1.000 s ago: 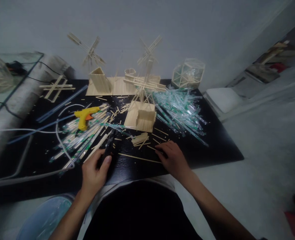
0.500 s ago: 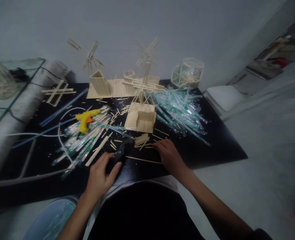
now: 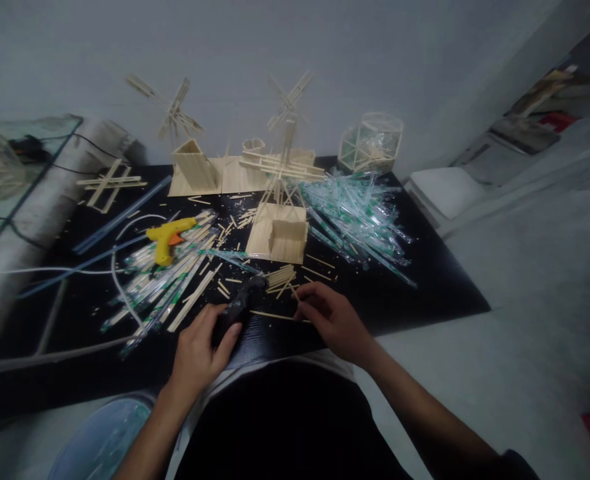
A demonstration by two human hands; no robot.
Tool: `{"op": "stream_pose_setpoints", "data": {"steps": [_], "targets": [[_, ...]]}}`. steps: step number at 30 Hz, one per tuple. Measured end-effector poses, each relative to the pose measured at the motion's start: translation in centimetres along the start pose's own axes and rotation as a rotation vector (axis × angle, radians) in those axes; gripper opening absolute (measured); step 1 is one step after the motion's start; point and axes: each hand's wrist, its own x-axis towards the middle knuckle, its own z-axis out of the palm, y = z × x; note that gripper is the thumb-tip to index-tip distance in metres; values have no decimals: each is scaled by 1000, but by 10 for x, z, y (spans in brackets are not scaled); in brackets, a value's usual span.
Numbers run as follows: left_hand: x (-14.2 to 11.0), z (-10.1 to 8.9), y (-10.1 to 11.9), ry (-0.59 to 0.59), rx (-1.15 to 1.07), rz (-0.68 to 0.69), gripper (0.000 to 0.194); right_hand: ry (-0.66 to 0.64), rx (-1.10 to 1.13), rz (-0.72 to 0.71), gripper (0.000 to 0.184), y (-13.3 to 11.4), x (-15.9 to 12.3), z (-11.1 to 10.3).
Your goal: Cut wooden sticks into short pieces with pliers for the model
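My left hand is wrapped round a black-handled tool with a curved head; it rests on the table, and its exact kind is unclear. With thumb and fingers, my right hand pinches a short thin wooden stick, tilted up from the tabletop. Just left of that hand lies a small pile of short cut sticks. One long stick lies flat between the hands, its right end under my right fingers. Behind the pile stands a wooden stick model with a windmill-like cross on top.
A yellow glue gun lies on wrapped sticks at left, its white cord looping over the black table. Clear-and-green wrappers are heaped at right. More stick models line the wall. A bucket stands below the table's front-left edge.
My right hand has lifted a short stick off the table and drawn slightly left and toward me. The left hand stays on the black tool. The view has shifted a little.
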Motion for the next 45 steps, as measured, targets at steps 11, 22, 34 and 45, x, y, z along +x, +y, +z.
{"op": "stream_pose_setpoints", "data": {"steps": [11,22,34,45], "targets": [[3,0,8,32,23,-5,25,-228,569,160,43,-7,0,16],[15,-19,22,50,31,71,41,-270,688,147,39,-7,1,18],[15,-14,26,16,33,63,41,-243,558,105,23,-8,1,18],[12,-12,26,13,72,63,35,-164,436,120,16,-8,1,17]]}}
